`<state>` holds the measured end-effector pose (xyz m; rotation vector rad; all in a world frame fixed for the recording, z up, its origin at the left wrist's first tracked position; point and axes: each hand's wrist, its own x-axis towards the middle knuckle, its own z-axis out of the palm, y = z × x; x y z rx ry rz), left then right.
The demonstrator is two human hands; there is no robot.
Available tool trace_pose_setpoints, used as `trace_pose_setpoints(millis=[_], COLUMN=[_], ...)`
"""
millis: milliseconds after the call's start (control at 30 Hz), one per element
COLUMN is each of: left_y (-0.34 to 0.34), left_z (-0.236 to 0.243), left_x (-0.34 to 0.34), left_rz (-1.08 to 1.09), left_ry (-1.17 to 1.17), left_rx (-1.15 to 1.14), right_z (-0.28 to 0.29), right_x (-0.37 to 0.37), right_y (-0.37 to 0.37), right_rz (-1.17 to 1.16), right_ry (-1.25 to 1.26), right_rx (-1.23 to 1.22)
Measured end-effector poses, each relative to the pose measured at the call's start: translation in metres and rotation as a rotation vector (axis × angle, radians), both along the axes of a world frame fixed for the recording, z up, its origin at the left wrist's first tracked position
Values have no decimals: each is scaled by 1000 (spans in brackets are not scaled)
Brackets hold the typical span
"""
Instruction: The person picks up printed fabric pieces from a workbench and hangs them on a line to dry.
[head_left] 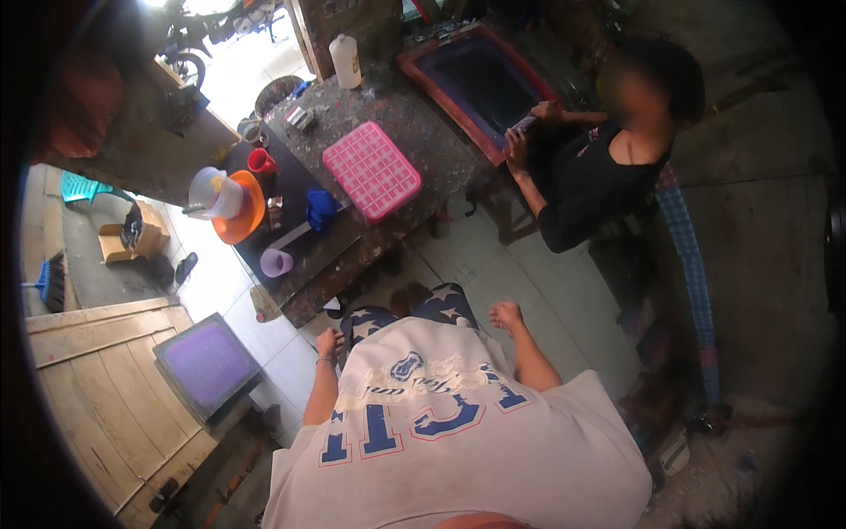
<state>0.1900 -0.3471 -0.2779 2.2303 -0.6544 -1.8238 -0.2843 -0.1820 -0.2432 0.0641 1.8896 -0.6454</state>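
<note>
A cardboard box (116, 245) sits near a teal plastic item (83, 187) and a broom (53, 289)

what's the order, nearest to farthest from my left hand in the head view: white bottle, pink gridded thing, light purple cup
From the left hand:
1. Light purple cup, near end of the table
2. Pink gridded thing, mid-table
3. White bottle, toward the far edge

At six o'clock, a cream T-shirt (476, 472) bears large blue block letters (382, 430), with smaller script (414, 381) on their twelve-o'clock side.
</note>
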Motion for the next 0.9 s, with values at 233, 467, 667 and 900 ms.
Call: trace_pose_setpoints(millis=[233, 467, 667, 900], left_y=[-31, -27, 27, 83], left_z=[22, 55, 17, -48], left_x=[-38, -48, 10, 68], left_rz=[29, 51, 136, -1013], left_ry=[157, 142, 85, -569], left_rx=[-37, -79, -76, -353], right_z=[-7, -26, -36, -14], right_x=[7, -19, -37, -18], right_y=[17, -29, -76, -150], right_rz=[-139, -12, 82, 217], right_ry=[-54, -5, 17, 31], right_rx=[-4, -87, -63, -185])
